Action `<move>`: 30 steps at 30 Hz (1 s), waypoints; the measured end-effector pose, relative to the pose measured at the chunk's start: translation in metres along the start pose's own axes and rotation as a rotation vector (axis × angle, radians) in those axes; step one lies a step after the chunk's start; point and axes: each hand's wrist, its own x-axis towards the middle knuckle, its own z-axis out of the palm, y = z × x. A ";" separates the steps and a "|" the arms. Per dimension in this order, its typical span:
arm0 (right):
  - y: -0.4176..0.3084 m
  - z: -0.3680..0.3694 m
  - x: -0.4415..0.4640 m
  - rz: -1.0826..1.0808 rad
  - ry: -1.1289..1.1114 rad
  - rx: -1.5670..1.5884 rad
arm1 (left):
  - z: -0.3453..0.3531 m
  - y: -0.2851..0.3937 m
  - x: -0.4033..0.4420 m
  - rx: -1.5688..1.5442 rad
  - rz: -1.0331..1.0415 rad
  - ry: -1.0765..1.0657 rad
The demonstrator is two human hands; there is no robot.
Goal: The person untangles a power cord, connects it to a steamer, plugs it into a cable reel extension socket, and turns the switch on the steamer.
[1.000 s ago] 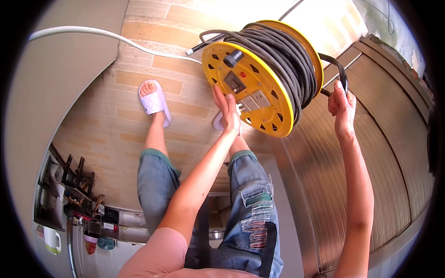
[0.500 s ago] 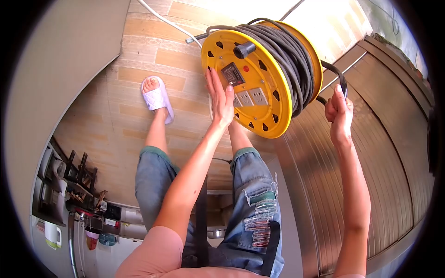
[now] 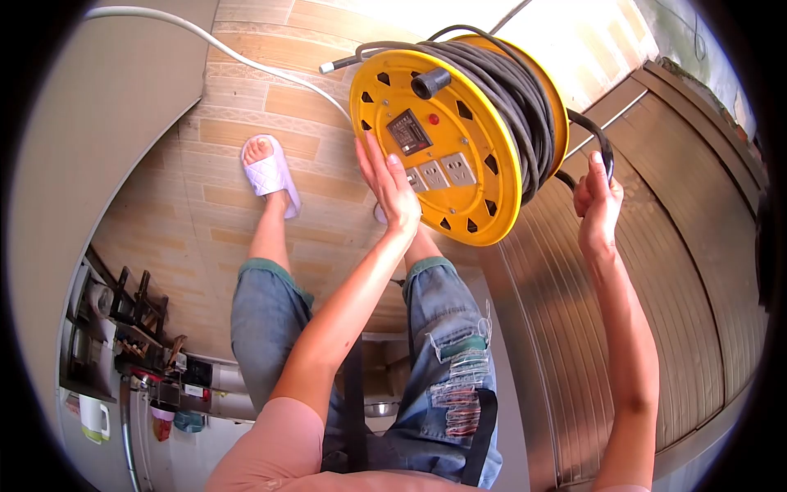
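A yellow cable reel (image 3: 455, 138), wound with thick dark cable (image 3: 512, 102), is tilted in front of me. On its face are a black knob (image 3: 430, 84), a dark label panel (image 3: 408, 132) and white sockets (image 3: 459, 170). My left hand (image 3: 392, 189) lies flat with fingers stretched against the lower left of the face, covering part of the sockets. At the right, my right hand (image 3: 599, 201) is wrapped round the reel's black handle (image 3: 605, 148). A dark cable end with a pale tip (image 3: 328, 67) sticks out at the upper left.
A white cord (image 3: 246, 61) runs from the upper left to behind the reel. Brown metal slatted panels (image 3: 656, 271) stand close on the right, a grey panel (image 3: 106, 107) on the left. My slippered foot (image 3: 266, 168) is on the tiled floor; shelves with several items sit lower left.
The white cord has swung so a longer curve shows at the upper left. My left hand has shifted slightly right and down along the reel. My right hand keeps its grip.
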 end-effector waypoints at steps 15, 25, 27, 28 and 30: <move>-0.004 0.005 -0.011 0.019 0.008 -0.006 | -0.018 -0.010 0.027 -0.127 -0.083 -0.106; 0.004 -0.008 0.006 0.004 0.017 0.000 | 0.006 -0.030 -0.010 -0.781 -0.680 0.291; 0.004 -0.009 0.007 0.006 0.013 0.011 | 0.005 -0.032 -0.025 -0.676 -0.493 0.195; 0.004 -0.008 0.007 0.002 0.025 0.010 | 0.005 -0.037 -0.030 -0.520 -0.348 0.127; 0.005 -0.006 0.007 -0.001 0.049 0.007 | 0.004 -0.040 -0.032 -0.108 -0.169 0.062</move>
